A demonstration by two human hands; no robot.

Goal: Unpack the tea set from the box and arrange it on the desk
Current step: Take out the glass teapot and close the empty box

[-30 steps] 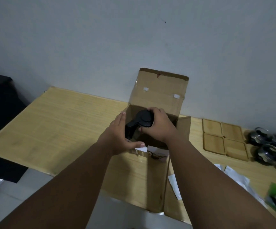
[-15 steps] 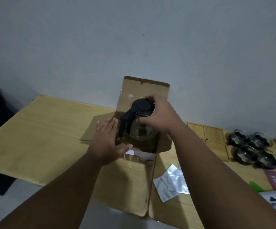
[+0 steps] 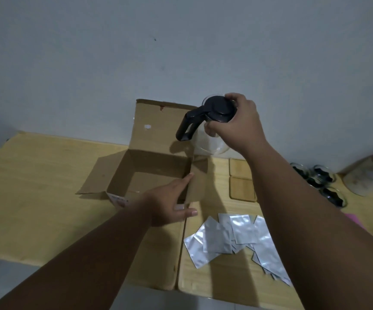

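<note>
Glass teapot (image 3: 219, 110) held by right hand (image 3: 239, 126); box (image 3: 156, 128) label (image 3: 119, 200) print blurred.

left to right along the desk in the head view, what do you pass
cardboard box → wooden coasters → glass cups → pale jar. The teapot in the right hand overlaps the box, so left out.

The box (image 3: 156, 130) stands mid-surface (image 3: 46, 186), by the far wall. The teapot (image 3: 219, 108) hangs above its far right corner (off the surface). Coasters (image 3: 241, 189) lie right of the box, packets (image 3: 216, 240) nearer, cups (image 3: 322, 177) and a jar (image 3: 364, 177) farther right.
</note>
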